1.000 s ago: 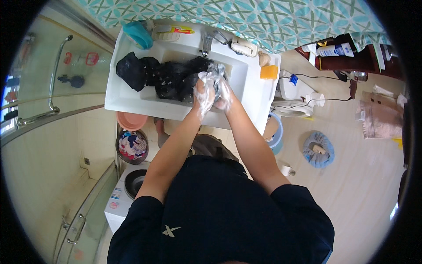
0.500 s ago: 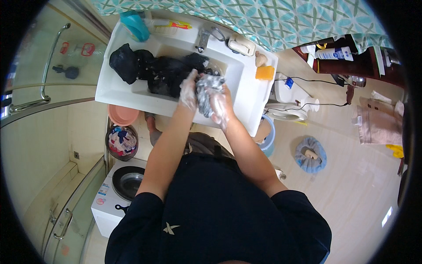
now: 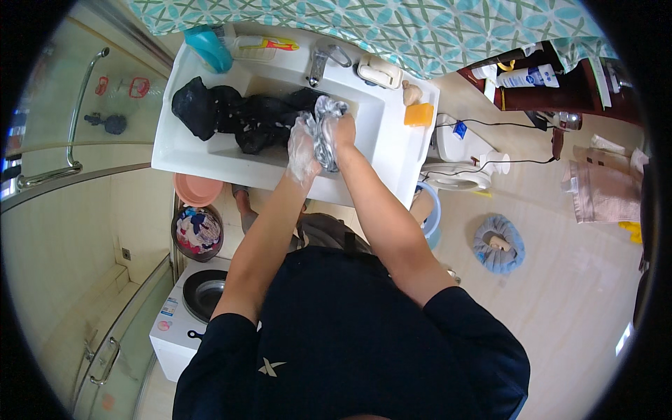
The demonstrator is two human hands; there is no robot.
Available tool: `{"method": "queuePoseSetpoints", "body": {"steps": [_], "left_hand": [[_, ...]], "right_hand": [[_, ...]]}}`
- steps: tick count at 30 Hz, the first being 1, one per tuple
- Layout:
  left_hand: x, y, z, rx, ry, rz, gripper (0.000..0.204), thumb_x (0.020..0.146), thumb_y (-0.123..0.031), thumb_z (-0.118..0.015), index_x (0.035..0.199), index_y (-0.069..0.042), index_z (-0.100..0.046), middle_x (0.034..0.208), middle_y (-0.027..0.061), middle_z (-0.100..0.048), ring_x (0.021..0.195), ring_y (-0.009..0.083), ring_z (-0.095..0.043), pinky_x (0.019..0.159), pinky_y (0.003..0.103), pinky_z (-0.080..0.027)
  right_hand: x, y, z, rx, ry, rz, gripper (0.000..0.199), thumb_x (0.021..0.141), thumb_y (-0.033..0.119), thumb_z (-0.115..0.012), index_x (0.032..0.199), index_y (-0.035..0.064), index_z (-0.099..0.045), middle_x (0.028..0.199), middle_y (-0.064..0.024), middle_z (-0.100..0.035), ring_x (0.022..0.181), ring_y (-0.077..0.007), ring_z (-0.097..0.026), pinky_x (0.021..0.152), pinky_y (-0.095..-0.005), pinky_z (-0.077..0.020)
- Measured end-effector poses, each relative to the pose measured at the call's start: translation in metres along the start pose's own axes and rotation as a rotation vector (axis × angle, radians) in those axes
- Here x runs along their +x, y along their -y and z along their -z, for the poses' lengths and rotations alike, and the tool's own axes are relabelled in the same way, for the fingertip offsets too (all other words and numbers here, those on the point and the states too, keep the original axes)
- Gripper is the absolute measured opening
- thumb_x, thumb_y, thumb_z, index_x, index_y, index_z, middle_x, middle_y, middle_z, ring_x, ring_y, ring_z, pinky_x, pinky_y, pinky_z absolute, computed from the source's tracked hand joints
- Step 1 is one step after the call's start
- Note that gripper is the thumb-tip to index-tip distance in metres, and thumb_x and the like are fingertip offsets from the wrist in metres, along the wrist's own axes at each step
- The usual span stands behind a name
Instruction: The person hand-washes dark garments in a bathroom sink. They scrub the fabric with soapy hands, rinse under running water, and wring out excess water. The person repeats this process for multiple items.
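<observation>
Over the front half of the white sink, my two hands grip a bunched dark cloth streaked with white lather. My left hand, coated in foam, is closed on its left side. On the right side, my right hand has its fingers wrapped round the same cloth. A wet black garment lies across the basin and up onto the left ledge, with bits of foam on it. Whether the gripped cloth is part of that garment I cannot tell.
Behind the basin are a faucet, a soap box, a yellow-handled brush and a teal bottle. An orange soap block sits on the right rim. Below left are a pink basin and a washing machine.
Both hands have drawn closer together with the soapy cloth between them. The right hand has shifted left and slightly up, and its fingers have folded over the cloth.
</observation>
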State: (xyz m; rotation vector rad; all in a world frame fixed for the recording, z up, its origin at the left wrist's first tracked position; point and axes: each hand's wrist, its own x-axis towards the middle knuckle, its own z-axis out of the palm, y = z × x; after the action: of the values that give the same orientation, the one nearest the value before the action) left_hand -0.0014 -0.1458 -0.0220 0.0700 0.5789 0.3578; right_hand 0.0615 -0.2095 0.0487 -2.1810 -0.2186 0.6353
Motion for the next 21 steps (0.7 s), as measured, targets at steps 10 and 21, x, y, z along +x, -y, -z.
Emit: {"method": "queuePoseSetpoints", "body": {"steps": [10,21], "left_hand": [[-0.006,-0.009,-0.019,0.049,-0.085,-0.116,0.019,0.097,-0.02,-0.053,0.107,-0.009,-0.065,0.103,0.0106,-0.067,0.096,0.0249,-0.067,0.089,0.038,-0.055],[0.017,-0.027,0.042,0.236,-0.102,-0.264,0.035,0.095,-0.025,-0.061,0.126,-0.01,-0.052,0.115,0.0123,-0.065,0.101,0.0283,-0.067,0.087,0.045,-0.057]], "right_hand": [[-0.009,-0.033,0.001,0.522,0.338,-0.351,0.076,0.085,0.032,-0.076,0.145,0.0041,-0.039,0.104,-0.0164,-0.07,0.093,-0.0238,-0.071,0.07,-0.0336,-0.0558],[-0.031,-0.026,0.023,0.293,0.517,0.01,0.06,0.084,-0.006,-0.063,0.142,-0.0008,-0.045,0.118,-0.0154,-0.063,0.097,-0.0254,-0.067,0.082,-0.0338,-0.0573]]}}
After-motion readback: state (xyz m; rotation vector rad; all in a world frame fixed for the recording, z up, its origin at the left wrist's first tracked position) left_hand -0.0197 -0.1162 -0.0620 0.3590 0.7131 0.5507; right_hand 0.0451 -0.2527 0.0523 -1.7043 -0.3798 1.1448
